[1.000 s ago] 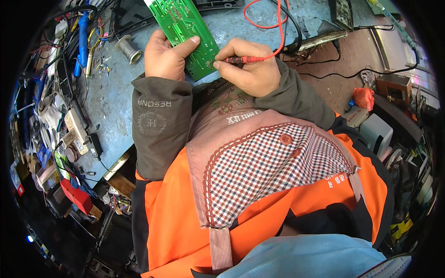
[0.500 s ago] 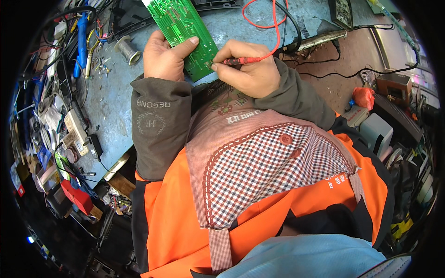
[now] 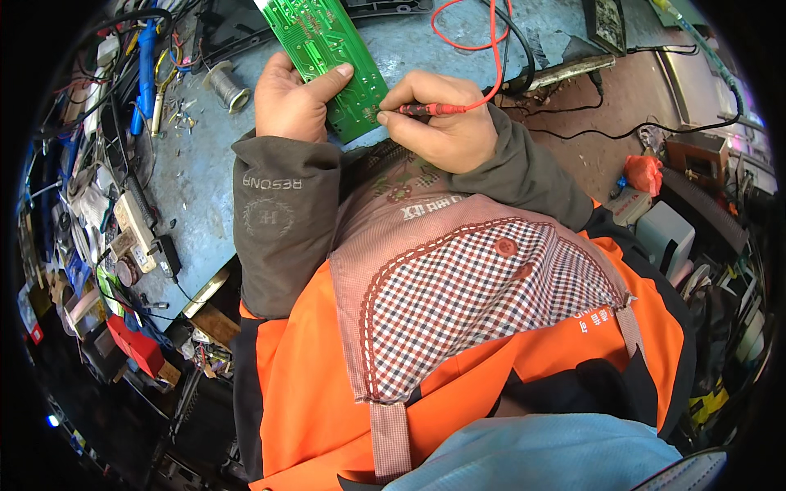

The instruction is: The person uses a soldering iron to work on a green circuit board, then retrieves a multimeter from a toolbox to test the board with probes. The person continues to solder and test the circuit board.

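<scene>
A long green circuit board (image 3: 332, 45) is tilted above the worktable, its upper end cut off by the picture's edge. My left hand (image 3: 296, 100) grips its left edge, the thumb lying across the face and the other fingers hidden behind. In my right hand (image 3: 446, 123) a red test probe (image 3: 430, 109) is pinched between thumb and fingers. The probe points left at the lower right part of the board; whether its tip touches cannot be made out. A red lead (image 3: 496, 61) runs from the probe up and away.
A solder spool (image 3: 227, 87) stands on the blue worktable (image 3: 192, 188) left of my left hand. Tangled cables, a blue-handled tool (image 3: 146, 69) and a power strip (image 3: 133, 229) crowd the left side. A black cable (image 3: 524, 57) hangs by the right edge. A red box (image 3: 135, 345) lies lower left.
Both hands, the board and the probe sit almost as before. The red lead has shifted slightly to the right.
</scene>
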Tool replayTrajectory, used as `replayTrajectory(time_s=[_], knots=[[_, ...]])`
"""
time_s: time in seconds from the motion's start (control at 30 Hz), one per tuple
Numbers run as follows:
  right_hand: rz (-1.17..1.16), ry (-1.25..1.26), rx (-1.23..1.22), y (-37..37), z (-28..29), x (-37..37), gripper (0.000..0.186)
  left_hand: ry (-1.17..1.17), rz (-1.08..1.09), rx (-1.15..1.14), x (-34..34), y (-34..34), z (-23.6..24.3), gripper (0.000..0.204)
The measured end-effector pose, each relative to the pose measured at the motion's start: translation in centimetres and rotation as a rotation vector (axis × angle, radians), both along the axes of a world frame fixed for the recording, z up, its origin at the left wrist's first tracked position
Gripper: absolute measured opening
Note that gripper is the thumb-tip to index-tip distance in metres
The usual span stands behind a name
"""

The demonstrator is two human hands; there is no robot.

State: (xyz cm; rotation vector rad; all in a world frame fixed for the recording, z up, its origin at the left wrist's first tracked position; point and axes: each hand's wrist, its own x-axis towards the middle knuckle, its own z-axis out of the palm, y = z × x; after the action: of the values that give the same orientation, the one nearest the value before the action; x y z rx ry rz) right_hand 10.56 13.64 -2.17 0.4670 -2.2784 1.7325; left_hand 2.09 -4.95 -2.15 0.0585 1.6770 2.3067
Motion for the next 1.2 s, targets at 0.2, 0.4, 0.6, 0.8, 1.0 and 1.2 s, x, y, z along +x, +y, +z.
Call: replayTrajectory(time_s=[0.2, 0.4, 0.6, 0.8, 1.0, 1.2], knots=[[0.004, -0.027, 0.006, 0.16, 0.19, 0.12, 0.009, 0.002, -0.002, 0.002, -0.01, -0.13, -0.18, 0.034], [0.028, -0.005, 0.012, 0.29, 0.0, 0.1, 0.009, 0.01, -0.003, 0.021, -0.05, -0.04, -0.38, 0.033], [0.032, -0.064, -0.016, 0.17, -0.12, 0.13, 0.009, -0.011, -0.013, -0.017, 0.05, -0.12, 0.07, 0.033], [0.06, 0.025, -0.005, 0.19, -0.4, -0.1, 0.008, 0.008, -0.005, -0.017, -0.01, -0.11, -0.09, 0.032], [0.012, -0.012, -0.01, 0.12, 0.09, 0.18, 0.009, 0.009, 0.002, -0.001, -0.07, 0.03, -0.11, 0.032], [0.008, -0.014, -0.01, 0.1, -0.05, 0.21, 0.009, 0.003, -0.003, 0.003, 0.07, 0.0, -0.09, 0.032]])
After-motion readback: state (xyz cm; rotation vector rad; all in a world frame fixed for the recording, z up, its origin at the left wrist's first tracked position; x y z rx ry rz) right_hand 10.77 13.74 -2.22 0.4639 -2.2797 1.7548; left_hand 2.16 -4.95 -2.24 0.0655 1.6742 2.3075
